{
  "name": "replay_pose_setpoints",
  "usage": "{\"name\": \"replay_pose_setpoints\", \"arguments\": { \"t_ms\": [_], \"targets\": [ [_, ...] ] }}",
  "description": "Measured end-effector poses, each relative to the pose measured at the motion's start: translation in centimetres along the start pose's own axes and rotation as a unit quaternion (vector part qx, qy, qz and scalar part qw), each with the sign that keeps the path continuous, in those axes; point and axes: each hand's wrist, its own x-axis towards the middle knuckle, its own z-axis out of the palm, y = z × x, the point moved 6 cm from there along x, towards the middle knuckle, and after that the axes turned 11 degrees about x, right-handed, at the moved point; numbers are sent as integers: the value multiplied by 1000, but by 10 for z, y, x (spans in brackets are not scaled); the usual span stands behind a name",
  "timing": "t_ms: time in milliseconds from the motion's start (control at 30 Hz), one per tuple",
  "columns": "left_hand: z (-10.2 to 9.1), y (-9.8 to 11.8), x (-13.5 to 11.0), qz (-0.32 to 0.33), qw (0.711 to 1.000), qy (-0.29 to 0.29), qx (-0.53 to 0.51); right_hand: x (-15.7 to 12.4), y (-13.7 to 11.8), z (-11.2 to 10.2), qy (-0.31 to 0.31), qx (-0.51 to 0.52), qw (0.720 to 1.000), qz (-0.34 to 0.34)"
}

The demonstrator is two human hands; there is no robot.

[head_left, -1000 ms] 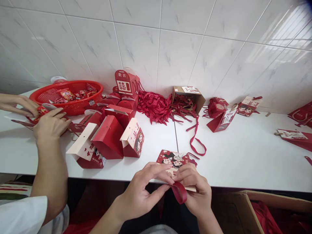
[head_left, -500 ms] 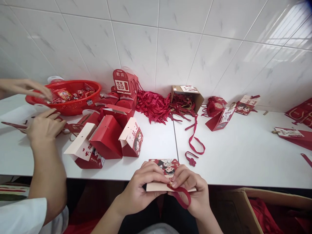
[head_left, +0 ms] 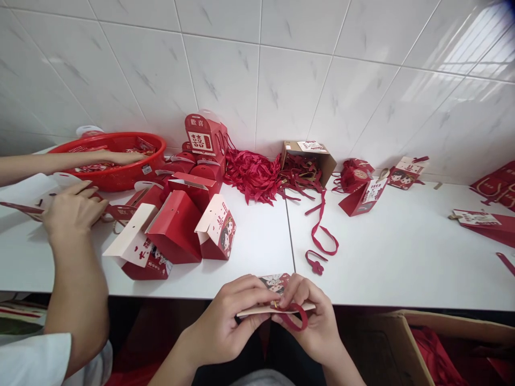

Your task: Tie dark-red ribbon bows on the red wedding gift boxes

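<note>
Over the table's front edge, my left hand pinches the left side of a red and cream gift box with printed cartoon figures. My right hand grips a dark red ribbon at the box's cream flap, its thumb and fingers closed. The ribbon makes a loop below the flap. A small gold-coloured bit shows between my fingertips. Most of the box is hidden behind both hands. On the table just beyond lies a dark red strap with a flower-shaped end.
At left, a co-worker's hand reaches into a red basket of sweets; the other is at a box. Several red boxes stand nearby. Behind are a ribbon heap and a cardboard box. An open carton sits below right.
My hands and the gift box have tilted and shifted slightly; the ribbon loop looks smaller and higher. The co-worker's far hand has moved right, deeper into the basket.
</note>
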Motion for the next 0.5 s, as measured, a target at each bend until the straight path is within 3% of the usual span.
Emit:
{"name": "replay_pose_setpoints", "arguments": {
  "t_ms": [300, 500],
  "targets": [
    [2, -2, -2, -14, 999, -21, -23, -6, 14, -1, 14, 21, 998, 59],
    [4, -4, -3, 10, 999, 23, -29, -1, 2, 0, 4, -49, 998, -25]
  ]
}}
